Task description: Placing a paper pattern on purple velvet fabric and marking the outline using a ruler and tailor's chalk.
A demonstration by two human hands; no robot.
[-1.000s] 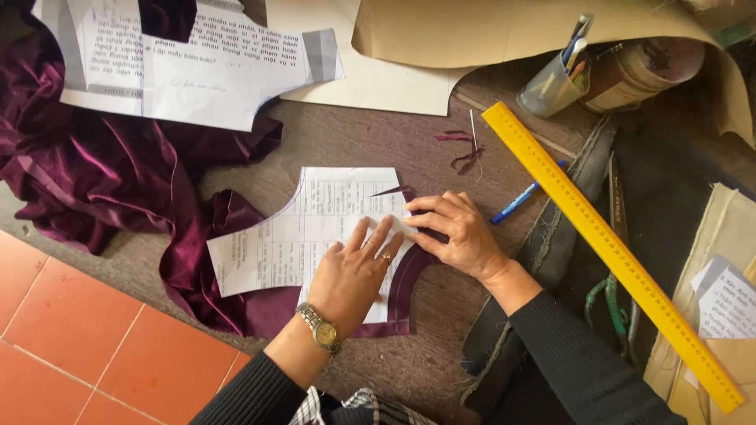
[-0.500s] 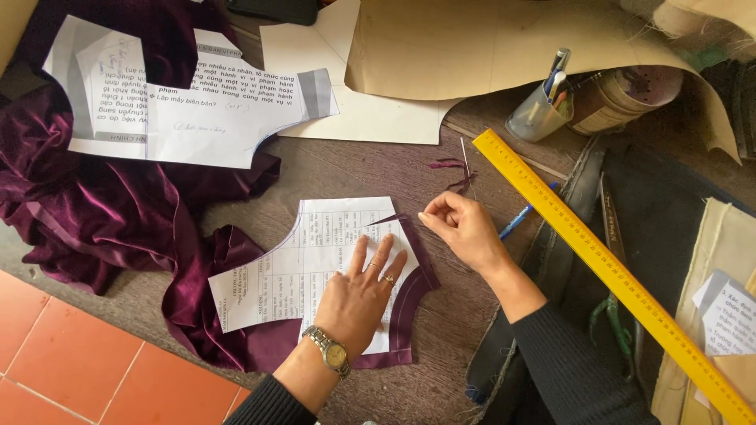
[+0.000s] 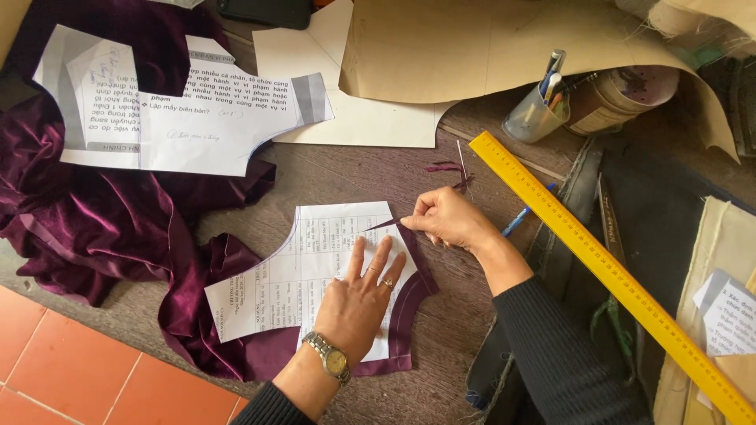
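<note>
Velvet cloth (image 3: 102,228) of a deep purple spreads over the left part of the brown work surface (image 3: 346,177), bunched in folds, with one cut piece reaching under the hands near the middle. Across the top lies a large sheet of tan paper (image 3: 488,47), and a white cut pattern piece (image 3: 346,118) sits just below its left end. A long yellow ruler (image 3: 614,275) runs on a slant from the middle of the view down to the lower right corner. At upper left a printed paper pattern (image 3: 197,118) rests on the velvet. A smaller printed paper pattern (image 3: 315,271), curved along its left edge, lies on the cut velvet piece, whose border shows beyond the paper along the right side and the bottom. The left hand (image 3: 362,303) lies flat on this smaller pattern, fingers spread apart, a watch (image 3: 331,358) on the wrist. The right hand (image 3: 449,220) sits just beside the pattern's upper right corner, its fingers pinched together on a thin dark pointed thing (image 3: 382,226) whose tip lies on the paper; what kind of thing it is I cannot tell. A clear cup of pens (image 3: 535,110) stands near the top end of the ruler, and a blue pen (image 3: 520,220) lies beside the right wrist.
</note>
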